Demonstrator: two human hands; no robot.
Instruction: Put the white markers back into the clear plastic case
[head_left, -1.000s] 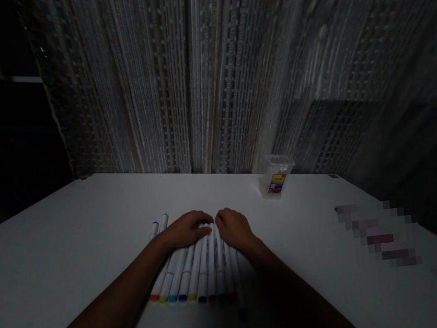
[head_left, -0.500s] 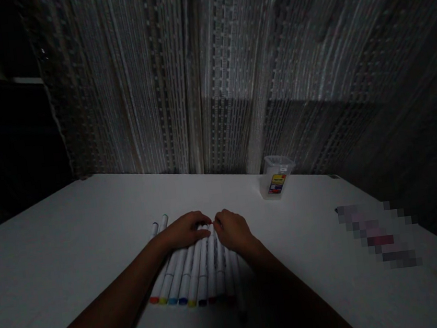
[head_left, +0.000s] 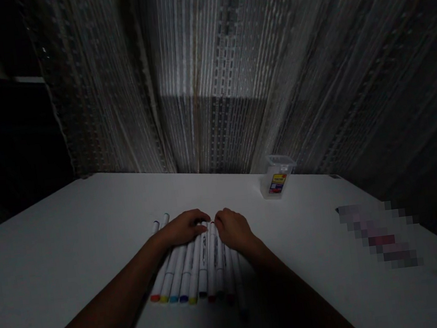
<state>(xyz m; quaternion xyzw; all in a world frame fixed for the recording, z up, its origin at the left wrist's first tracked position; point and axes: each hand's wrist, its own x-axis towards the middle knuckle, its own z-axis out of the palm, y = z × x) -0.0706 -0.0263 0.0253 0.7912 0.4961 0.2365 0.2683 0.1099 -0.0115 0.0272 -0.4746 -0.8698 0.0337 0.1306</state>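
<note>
A row of several white markers (head_left: 193,272) with coloured caps lies side by side on the white table (head_left: 73,238). My left hand (head_left: 182,227) rests palm down on the far ends of the left markers, fingers curled. My right hand (head_left: 234,229) rests on the far ends of the right markers, fingers bent close to the left hand's fingertips. Two markers' far tips (head_left: 160,223) stick out left of my left hand. The light is dim, so I cannot see whether either hand grips a marker.
A small clear plastic container (head_left: 277,177) with a yellow label stands at the back right of the table. A blurred-out item (head_left: 380,235) lies at the right. A striped curtain (head_left: 211,70) hangs behind the table.
My hands have drawn slightly apart, and the marker ends between them show more. A patch of light on the curtain has shifted left.
</note>
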